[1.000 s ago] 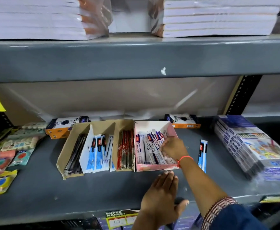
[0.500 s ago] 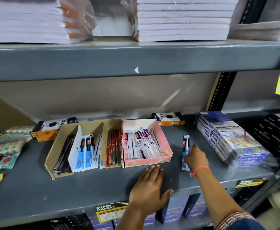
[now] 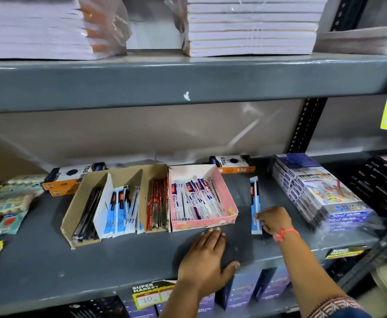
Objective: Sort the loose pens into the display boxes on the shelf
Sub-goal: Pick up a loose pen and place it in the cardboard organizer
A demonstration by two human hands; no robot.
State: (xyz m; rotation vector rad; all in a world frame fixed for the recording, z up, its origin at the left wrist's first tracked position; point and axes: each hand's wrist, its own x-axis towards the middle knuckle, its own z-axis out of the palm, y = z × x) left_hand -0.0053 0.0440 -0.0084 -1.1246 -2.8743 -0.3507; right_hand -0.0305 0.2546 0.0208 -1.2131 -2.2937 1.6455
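Observation:
A loose blue-and-white packaged pen (image 3: 255, 198) lies on the grey shelf (image 3: 50, 260), right of the pink display box (image 3: 228, 198). My right hand (image 3: 274, 220) rests on the pen's near end, fingertips pinching its edge. My left hand (image 3: 207, 255) lies flat on the shelf, fingertips touching the pink box's front wall. The pink box holds white-and-blue pen packs (image 3: 194, 200). A brown cardboard box (image 3: 79, 203) to its left has compartments with black pens (image 3: 88, 212), blue packs (image 3: 121, 207) and red pens (image 3: 157, 205).
Stacked colour-pencil packs (image 3: 321, 191) sit right of the loose pen. Orange-and-black boxes (image 3: 73, 177) stand behind the display boxes. Sachets (image 3: 7, 207) lie at the far left. Wrapped notebook stacks (image 3: 250, 26) fill the shelf above. Price labels (image 3: 149, 294) hang on the front edge.
My right hand left the pink box and moved right to the loose pen, settling its fingertips on the near end. My left hand stayed flat in front of the pink box.

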